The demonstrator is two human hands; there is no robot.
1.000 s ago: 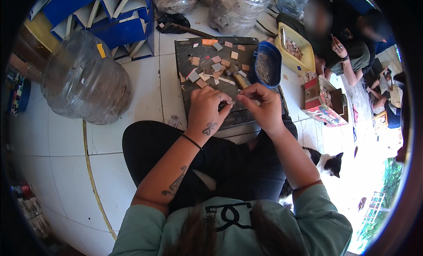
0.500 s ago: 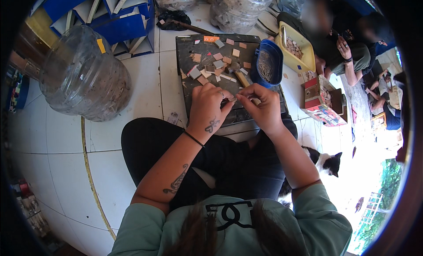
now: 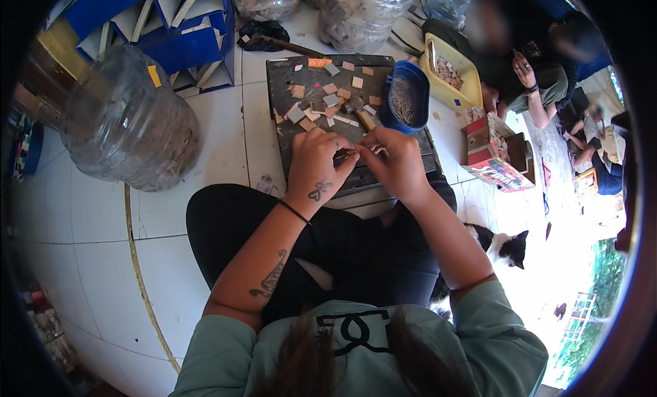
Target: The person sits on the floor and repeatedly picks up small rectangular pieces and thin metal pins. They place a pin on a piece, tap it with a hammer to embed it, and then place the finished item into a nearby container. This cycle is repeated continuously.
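Note:
My left hand (image 3: 316, 163) and my right hand (image 3: 398, 166) meet fingertip to fingertip over the near part of a low dark board (image 3: 291, 151). Each is closed in a pinch, around something small that the fingers mostly hide. Just beyond them, small square tiles (image 3: 295, 114) in grey, tan and pinkish tones lie scattered on the board. A hammer (image 3: 367, 119) with a wooden handle rests among these, its handle end near my right hand. At the board's right side stands a blue tub (image 3: 424, 116) holding many thin pieces, apparently nails.
A yellow basin (image 3: 467, 95) of small pieces and a red carton (image 3: 479, 142) stand to the right, near a seated person (image 3: 540, 99). Close by my right elbow is a black-and-white cat (image 3: 512, 248). A large clear plastic container (image 3: 133, 127) stands on the left.
My right hand has shifted slightly left and its fingertips press closer to my left hand's. The small piece seen between the fingers before is now harder to see.

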